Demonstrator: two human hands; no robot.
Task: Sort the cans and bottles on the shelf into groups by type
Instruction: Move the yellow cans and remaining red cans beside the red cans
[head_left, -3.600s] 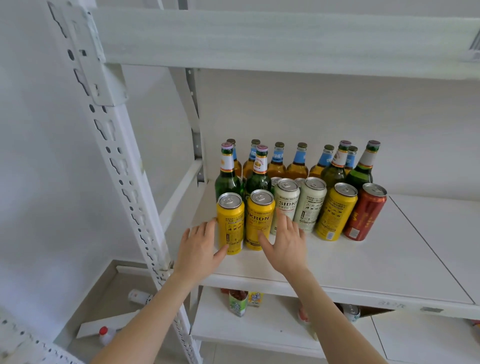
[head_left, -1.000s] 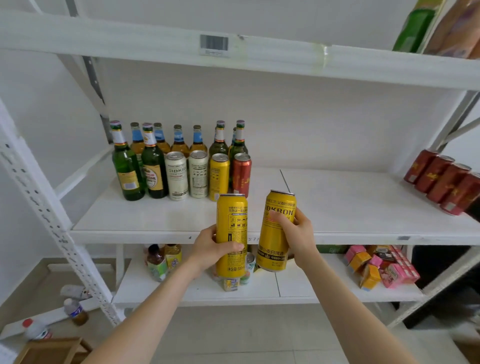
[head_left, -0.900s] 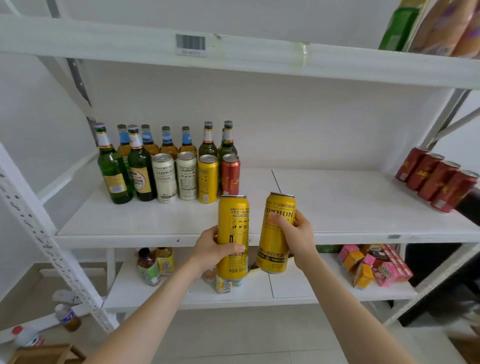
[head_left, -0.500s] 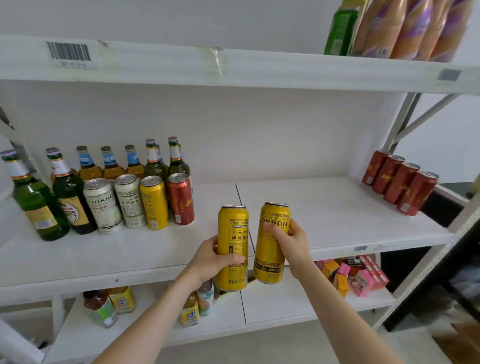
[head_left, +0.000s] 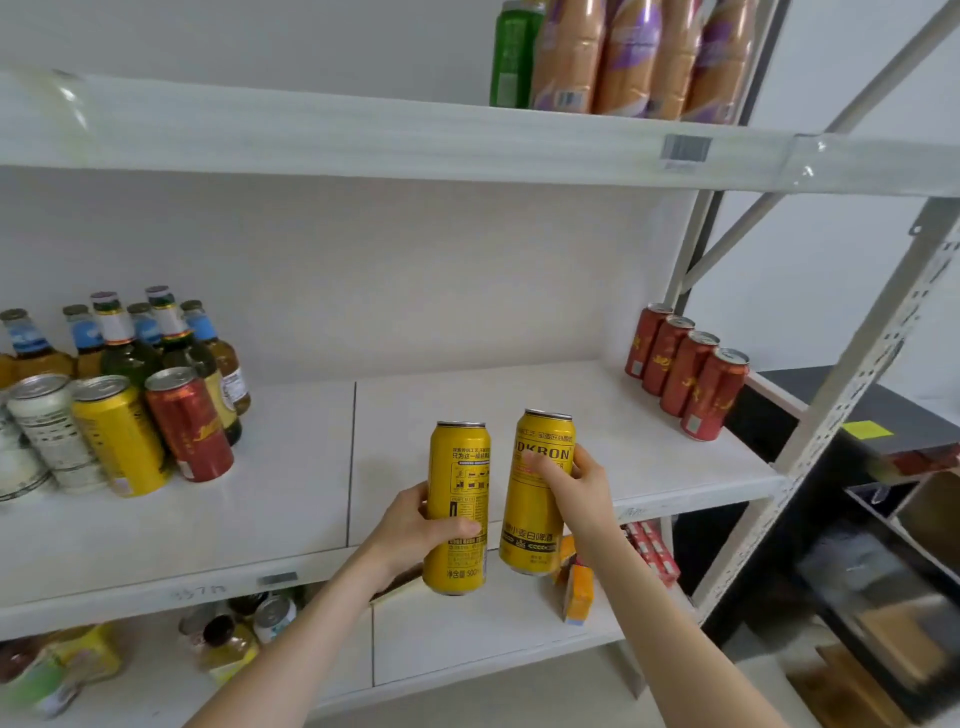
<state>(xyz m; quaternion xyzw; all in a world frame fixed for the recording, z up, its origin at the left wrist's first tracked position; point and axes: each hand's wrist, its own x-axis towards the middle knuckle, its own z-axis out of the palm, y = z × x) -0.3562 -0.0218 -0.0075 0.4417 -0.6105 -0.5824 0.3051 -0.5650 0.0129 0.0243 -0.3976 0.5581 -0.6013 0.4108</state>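
The left hand (head_left: 415, 530) wraps its fingers round a tall yellow beer can (head_left: 460, 457). The right hand (head_left: 579, 486) grips a second yellow can (head_left: 535, 519), thumb across its label. Both cans are held side by side in the air at the front edge of the middle shelf (head_left: 519, 395). On it, four red cans (head_left: 688, 371) stand in a row at two o'clock, and mixed bottles and cans (head_left: 119, 431) crowd at nine o'clock.

Person shows as arms only: left hand (head_left: 410, 530) and right hand (head_left: 576, 488), both bare, in front of the shelf (head_left: 291, 519) edge. Left forearm (head_left: 291, 649) and right forearm (head_left: 675, 634) also bare, below the shelf, uncovered as far as visible. Nails too blurred to read.
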